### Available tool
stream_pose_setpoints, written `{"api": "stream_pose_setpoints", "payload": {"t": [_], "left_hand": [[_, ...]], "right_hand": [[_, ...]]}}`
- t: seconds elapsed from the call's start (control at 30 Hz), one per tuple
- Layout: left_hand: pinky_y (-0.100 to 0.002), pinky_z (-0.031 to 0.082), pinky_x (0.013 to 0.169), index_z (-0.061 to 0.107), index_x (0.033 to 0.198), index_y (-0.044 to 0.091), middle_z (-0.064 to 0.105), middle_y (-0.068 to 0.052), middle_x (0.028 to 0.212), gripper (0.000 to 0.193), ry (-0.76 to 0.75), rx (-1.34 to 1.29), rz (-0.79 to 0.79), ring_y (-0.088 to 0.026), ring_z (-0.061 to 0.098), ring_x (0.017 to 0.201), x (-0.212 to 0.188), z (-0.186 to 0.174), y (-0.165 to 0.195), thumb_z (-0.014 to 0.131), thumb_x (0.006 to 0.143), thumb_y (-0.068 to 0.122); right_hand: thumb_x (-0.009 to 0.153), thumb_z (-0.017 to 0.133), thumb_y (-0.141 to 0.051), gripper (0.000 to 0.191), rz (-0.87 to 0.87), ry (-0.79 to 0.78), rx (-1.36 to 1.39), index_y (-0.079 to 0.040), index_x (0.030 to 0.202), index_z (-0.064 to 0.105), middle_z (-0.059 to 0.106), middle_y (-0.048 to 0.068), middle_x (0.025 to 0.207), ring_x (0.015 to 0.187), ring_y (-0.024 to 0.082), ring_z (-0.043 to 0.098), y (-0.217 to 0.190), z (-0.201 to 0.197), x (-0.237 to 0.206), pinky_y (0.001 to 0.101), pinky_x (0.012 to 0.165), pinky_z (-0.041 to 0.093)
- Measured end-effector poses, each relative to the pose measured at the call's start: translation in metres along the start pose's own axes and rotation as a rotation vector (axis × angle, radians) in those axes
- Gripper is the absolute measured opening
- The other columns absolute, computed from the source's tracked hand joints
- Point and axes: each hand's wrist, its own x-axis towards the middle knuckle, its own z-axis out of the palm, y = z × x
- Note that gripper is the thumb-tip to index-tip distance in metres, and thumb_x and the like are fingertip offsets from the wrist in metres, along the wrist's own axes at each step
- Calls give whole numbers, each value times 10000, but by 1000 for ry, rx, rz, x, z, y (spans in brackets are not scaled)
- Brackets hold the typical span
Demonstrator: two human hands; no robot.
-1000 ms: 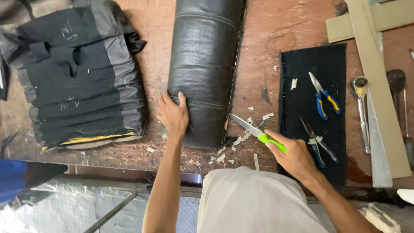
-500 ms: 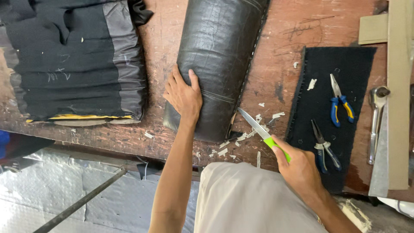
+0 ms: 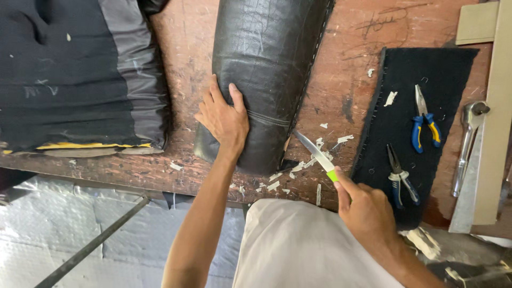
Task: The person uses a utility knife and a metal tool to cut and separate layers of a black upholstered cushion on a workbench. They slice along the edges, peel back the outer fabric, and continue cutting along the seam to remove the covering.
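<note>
The right hand [image 3: 368, 213] is clamped in a full grip on the green handle of a small knife [image 3: 316, 154], whose blade now points toward ten o'clock with its tip just beside the lower right edge of the black leather cushion [image 3: 266, 69]; a second ago the blade lay a little farther out among the scraps, so it has closed in on the stitched seam, which suggests the cutting along that edge is carrying on rather than finished. The left hand [image 3: 224, 120] stays pressed flat, fingers spread, on the cushion's lower left corner, holding nothing and simply pinning it to the worn wooden bench [image 3: 341, 64]. Pale trimmings [image 3: 277, 184] lie scattered at the cushion's five o'clock. Farther out at three o'clock, a black fabric mat [image 3: 394, 69] carries blue-and-yellow pliers [image 3: 425, 125] and a second pair of pliers [image 3: 401, 176], with a metal ratchet wrench [image 3: 465, 144] beyond. At nine o'clock sits a black and grey seat cover [image 3: 80, 74].
</note>
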Motion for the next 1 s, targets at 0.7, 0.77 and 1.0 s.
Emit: {"api": "stream_pose_setpoints", "payload": {"t": [0.7,0.77,1.0], "left_hand": [[-498,373,959,564,1437,124,627,-150,1260,507,84,-14,9,-340,569,1102,-4,4,1,545,1029,424],[-499,371,961,568,1434,123,625,-151,1255,506,90,-15,13,-342,567,1098,-6,5,2,547,1029,425],[-490,372,959,570,1433,116,619,-160,1254,512,116,-5,25,-346,565,1099,-5,5,3,533,1035,437]], "right_hand": [[946,700,-165,392,619,-255,864,-129,1335,719,668,110,653,423,137,457,29,12,2,322,423,353],[938,703,-188,378,461,-180,632,-138,1312,720,664,71,595,456,102,522,39,15,-4,291,421,426],[913,711,-205,397,586,-316,868,-155,1306,728,615,7,596,439,77,438,65,17,9,246,392,339]]}}
